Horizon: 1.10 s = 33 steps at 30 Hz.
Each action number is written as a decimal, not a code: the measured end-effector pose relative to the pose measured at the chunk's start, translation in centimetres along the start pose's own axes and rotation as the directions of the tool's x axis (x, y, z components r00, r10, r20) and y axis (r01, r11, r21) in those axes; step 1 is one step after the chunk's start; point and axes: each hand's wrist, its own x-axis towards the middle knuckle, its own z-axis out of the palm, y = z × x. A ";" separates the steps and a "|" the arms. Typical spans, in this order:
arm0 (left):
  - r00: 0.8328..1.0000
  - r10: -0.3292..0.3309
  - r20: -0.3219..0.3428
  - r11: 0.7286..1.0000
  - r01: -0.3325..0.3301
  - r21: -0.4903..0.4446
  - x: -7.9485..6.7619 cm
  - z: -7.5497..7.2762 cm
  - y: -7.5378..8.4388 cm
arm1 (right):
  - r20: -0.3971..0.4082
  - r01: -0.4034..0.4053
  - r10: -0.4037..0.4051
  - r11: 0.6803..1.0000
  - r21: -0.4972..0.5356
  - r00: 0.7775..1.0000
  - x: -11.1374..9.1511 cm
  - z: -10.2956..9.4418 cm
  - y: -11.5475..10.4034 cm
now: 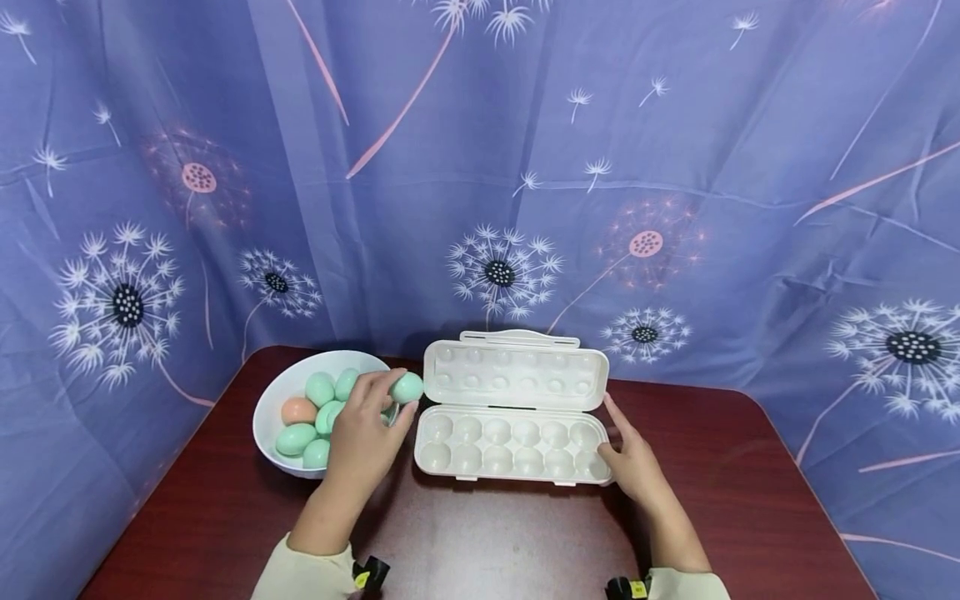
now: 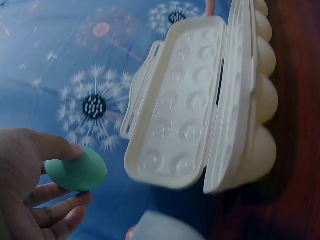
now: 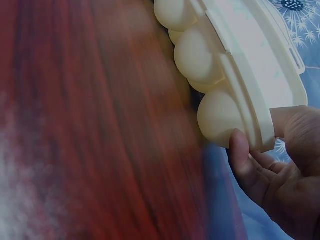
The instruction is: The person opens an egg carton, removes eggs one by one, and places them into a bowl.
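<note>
A mint-green egg (image 1: 407, 387) is pinched between the thumb and fingers of my left hand (image 1: 367, 432), just right of the bowl's rim. In the left wrist view the egg (image 2: 77, 170) shows most of its side, apart from the carton. The white plastic egg carton (image 1: 513, 482) lies open on the table, its lid (image 1: 517, 397) tilted back and its two rows of cups holding nothing. My right hand (image 1: 636, 463) grips the carton's right end. The right wrist view shows that hand (image 3: 280, 170) with fingers around the end of the base, beside a rounded cup (image 3: 220, 117).
A white bowl (image 1: 264, 417) on the left holds several green eggs (image 1: 296, 439) and one orange-brown egg (image 1: 298, 410). Under everything is a dark red wooden table (image 1: 510, 533). A blue dandelion-print cloth (image 1: 420, 250) hangs behind it.
</note>
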 end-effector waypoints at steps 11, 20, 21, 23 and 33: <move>0.989 -0.147 -0.005 0.986 0.147 0.075 0.6 -2.8 -4.0 | -0.001 0.007 -0.007 1.000 -0.017 1.000 0.0 0.0 0.0; 0.971 -0.238 0.016 0.966 0.235 0.112 0.7 -4.1 -6.3 | -0.001 0.011 -0.011 0.999 -0.030 1.000 0.0 0.0 0.1; 0.970 -0.244 0.018 0.964 0.240 0.115 0.7 -4.1 -6.6 | -0.001 0.013 -0.013 0.999 -0.030 1.000 0.0 0.0 0.1; 0.968 -0.250 0.021 0.961 0.246 0.125 0.6 -4.1 -7.3 | 0.001 0.014 -0.014 0.999 -0.031 1.000 0.0 0.0 0.1; 0.946 -0.315 0.069 0.940 0.302 0.156 0.4 -4.4 -8.8 | 0.005 0.011 -0.011 0.999 -0.031 1.000 -0.1 0.0 0.0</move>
